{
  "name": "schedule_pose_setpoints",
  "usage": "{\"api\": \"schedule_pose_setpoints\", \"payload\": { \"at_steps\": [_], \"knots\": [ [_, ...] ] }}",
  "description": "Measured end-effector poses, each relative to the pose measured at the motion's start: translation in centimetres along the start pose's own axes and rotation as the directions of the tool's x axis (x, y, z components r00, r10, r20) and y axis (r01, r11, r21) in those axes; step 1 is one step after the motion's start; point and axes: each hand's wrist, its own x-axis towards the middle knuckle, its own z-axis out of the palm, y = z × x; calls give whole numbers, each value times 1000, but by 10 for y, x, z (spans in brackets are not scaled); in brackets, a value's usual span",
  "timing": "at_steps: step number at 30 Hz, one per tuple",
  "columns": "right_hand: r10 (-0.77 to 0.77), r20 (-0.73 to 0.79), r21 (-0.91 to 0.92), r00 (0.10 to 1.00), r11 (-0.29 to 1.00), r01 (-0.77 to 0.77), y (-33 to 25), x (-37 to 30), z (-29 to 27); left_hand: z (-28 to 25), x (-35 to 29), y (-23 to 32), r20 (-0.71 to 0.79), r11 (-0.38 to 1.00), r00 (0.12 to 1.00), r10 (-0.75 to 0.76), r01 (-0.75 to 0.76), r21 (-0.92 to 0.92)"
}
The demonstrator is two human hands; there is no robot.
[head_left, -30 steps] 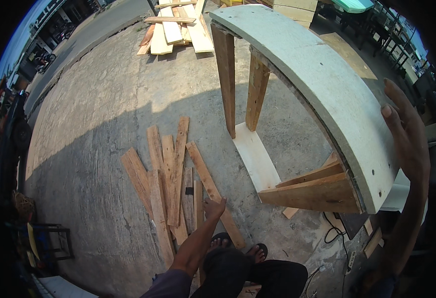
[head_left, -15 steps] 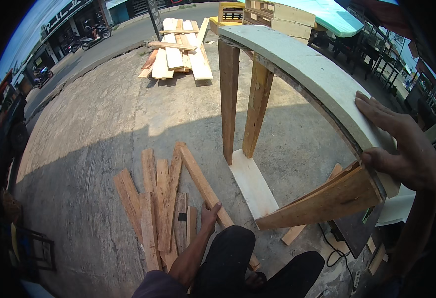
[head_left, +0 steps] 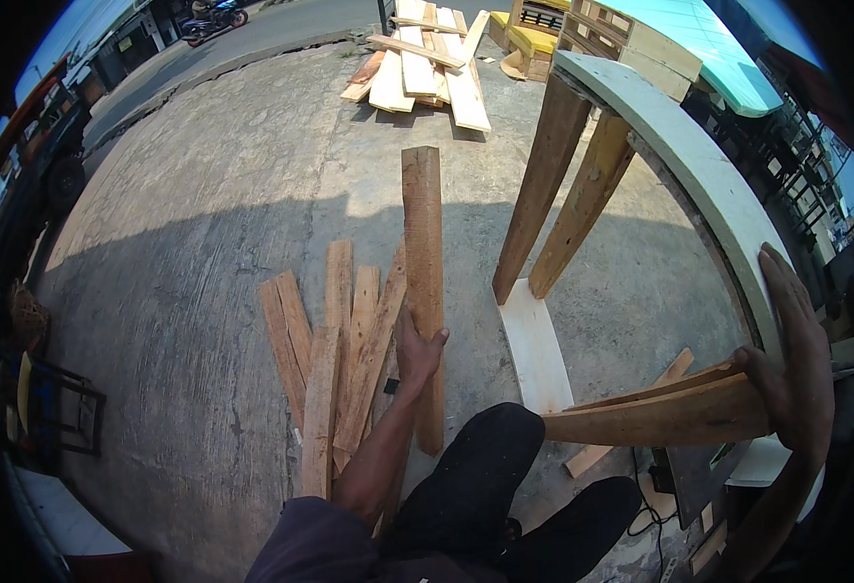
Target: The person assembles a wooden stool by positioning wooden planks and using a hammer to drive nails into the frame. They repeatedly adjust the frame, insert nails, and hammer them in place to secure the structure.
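My left hand (head_left: 420, 352) is closed around a narrow wooden plank (head_left: 423, 233), which stands nearly upright in front of me. Just left of it, several loose wooden slats (head_left: 322, 413) lie fanned out on the concrete. To my right is a wooden frame with a pale grey top (head_left: 704, 146), brown wooden legs (head_left: 543, 185) and a whitish board (head_left: 537, 350) joining them low down. At the near end of that frame, my right hand (head_left: 796, 364) grips its corner, fingers along the grey top and thumb against the wood below.
A stack of pale planks (head_left: 417, 73) lies ahead in the sun. Beyond it stand wooden crates (head_left: 631, 53) and a turquoise-topped table (head_left: 718, 68). A black cable (head_left: 655, 525) and wood offcuts lie by my right knee. A small dark stool (head_left: 67, 408) is at the left.
My left hand has raised the plank from a slant against the floor to nearly upright. My view has turned, so the surroundings sit differently. The right hand stays on the frame's near end.
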Motion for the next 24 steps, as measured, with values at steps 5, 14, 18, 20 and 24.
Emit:
{"api": "schedule_pose_setpoints", "payload": {
  "at_steps": [5,14,18,20,24],
  "knots": [
    [91,17,36,996,995,-91,-1,3,1,-53,7,-72,318,939,921,-224,117,323],
    [69,13,-30,998,997,-69,-4,1,5,-78,-54,-151,88,722,906,-414,268,638],
    [282,31,-273,959,925,-263,-28,3,0,-74,-52,-162,111,657,881,-459,253,710],
    [301,2,-268,954,919,-289,-34,5,-2,-81,-41,-164,150,736,897,-416,236,634],
    [218,24,-155,976,965,-212,-19,6,-8,-116,-34,-148,532,787,745,-402,578,-214]
  ]
}}
